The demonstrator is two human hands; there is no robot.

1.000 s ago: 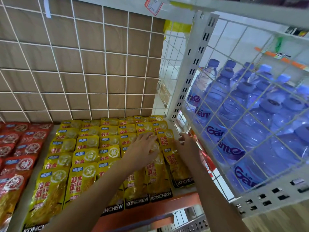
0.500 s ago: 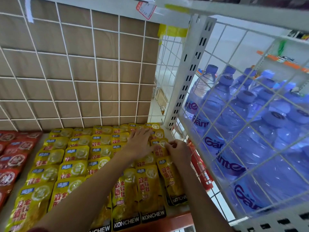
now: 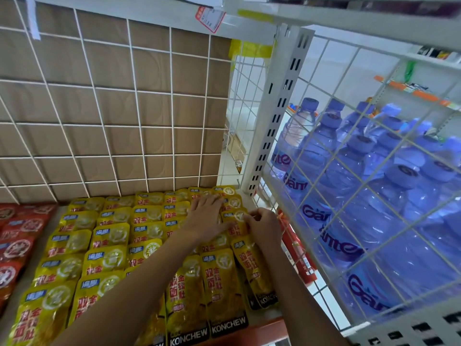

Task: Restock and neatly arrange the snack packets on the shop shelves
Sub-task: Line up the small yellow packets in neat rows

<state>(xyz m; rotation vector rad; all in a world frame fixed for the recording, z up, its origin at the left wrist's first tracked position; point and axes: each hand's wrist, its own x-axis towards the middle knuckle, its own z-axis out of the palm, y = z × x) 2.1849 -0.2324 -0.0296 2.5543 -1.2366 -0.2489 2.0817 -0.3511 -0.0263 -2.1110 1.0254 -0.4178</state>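
The arranging step is underway on the shelf. The left hand is lying flat and open on the yellow snack packets, pinning them. The right hand is pinching what looks like a packet's top edge. Next, that packet is needing squaring into its column. Packets are lying lengthwise front-to-back, tops toward the back.

Open air above the fingers up to the upper shelf, wire grid blocks just beyond them, wire side panel w/ water bottles blocks right, yellow packets cover the shelf left.
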